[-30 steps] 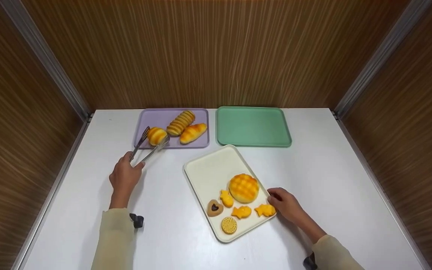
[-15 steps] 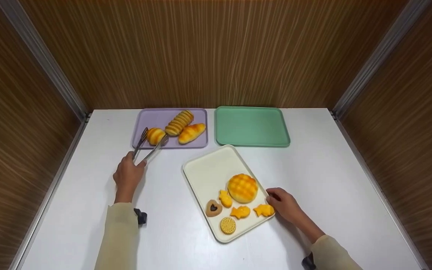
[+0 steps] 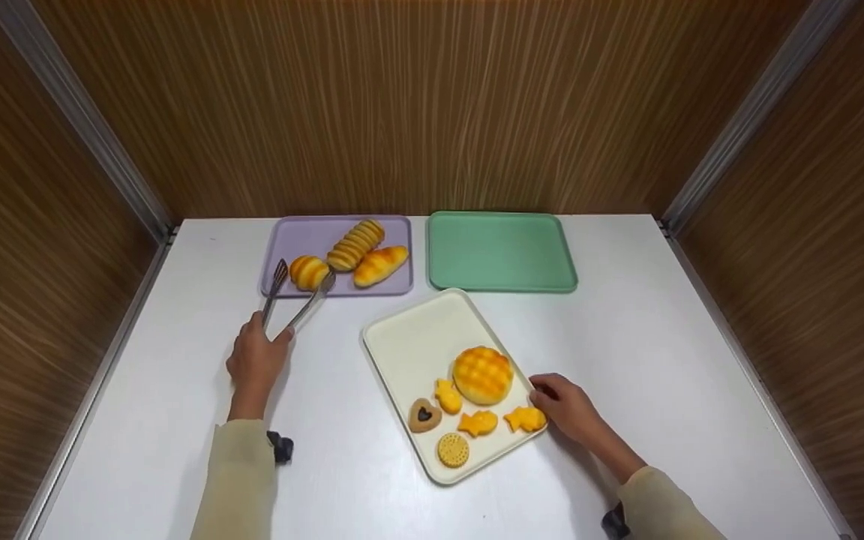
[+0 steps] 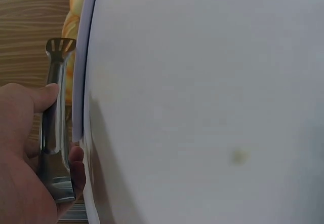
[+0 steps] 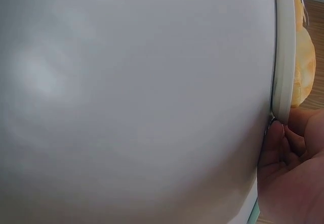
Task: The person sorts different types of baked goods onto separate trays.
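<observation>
Left hand (image 3: 256, 365): curled about metal tongs (image 4: 50, 127), arms spread apart, tips over the purple tray (image 3: 298, 229) at either side of a round striped bun (image 3: 308, 271); slight gap visible at the left tip, contact at the right tip impossible to tell. Also on the purple tray, right of the bun: a ridged roll (image 3: 357, 245) and a smooth tapered loaf (image 3: 381, 266), side by side. Right hand (image 3: 568, 409): at the right edge of a cream tray (image 3: 409, 330), set at an angle in front of the other trays. On the cream tray, near end: a large checkered bun (image 3: 483, 374), three fish-shaped pieces (image 3: 478, 423), a heart-shaped biscuit (image 3: 424, 415) with dark centre, a round biscuit (image 3: 453, 450). Behind, right of the purple tray: a green tray (image 3: 502, 255). Particular to the left wrist view: slots in one tong head, thumb laid along the metal, bent end of the tongs against the hand, purple rim edge-on with bread partly hidden beyond. Particular to the right wrist view: cream rim pinched between digits, one on the table side, another on the tray side; pale flank of bread above the rim. From the head view alone: full layout of all three trays, on a white table (image 3: 349, 465).
</observation>
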A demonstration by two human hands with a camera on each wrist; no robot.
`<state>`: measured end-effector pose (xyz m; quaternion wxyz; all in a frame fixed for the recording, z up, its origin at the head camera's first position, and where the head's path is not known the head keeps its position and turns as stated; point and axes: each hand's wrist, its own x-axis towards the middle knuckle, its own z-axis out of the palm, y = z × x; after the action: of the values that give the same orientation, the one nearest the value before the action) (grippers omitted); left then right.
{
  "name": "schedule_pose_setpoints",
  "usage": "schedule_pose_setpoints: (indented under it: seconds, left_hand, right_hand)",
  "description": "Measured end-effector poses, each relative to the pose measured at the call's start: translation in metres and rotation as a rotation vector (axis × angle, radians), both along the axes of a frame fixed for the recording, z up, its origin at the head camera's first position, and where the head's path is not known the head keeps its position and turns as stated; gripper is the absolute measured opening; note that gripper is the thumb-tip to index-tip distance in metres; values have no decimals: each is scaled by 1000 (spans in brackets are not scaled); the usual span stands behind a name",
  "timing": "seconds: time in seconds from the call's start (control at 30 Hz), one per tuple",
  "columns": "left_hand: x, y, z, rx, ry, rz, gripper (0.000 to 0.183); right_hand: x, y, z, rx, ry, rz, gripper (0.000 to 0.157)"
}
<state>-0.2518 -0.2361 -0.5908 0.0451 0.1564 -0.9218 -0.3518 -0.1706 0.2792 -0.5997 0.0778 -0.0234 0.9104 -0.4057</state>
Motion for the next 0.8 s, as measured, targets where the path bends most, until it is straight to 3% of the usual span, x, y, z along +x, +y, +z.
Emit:
schedule_pose_setpoints:
  seconds: [0.33, 0.8]
  left_hand:
    - [23, 8, 3, 12, 49, 49, 67]
    - [50, 18, 14, 16, 86, 34, 69]
  right_hand:
    - [0, 1, 0, -17, 7, -5, 29]
    - [-1, 0, -4, -9, 30, 8, 29]
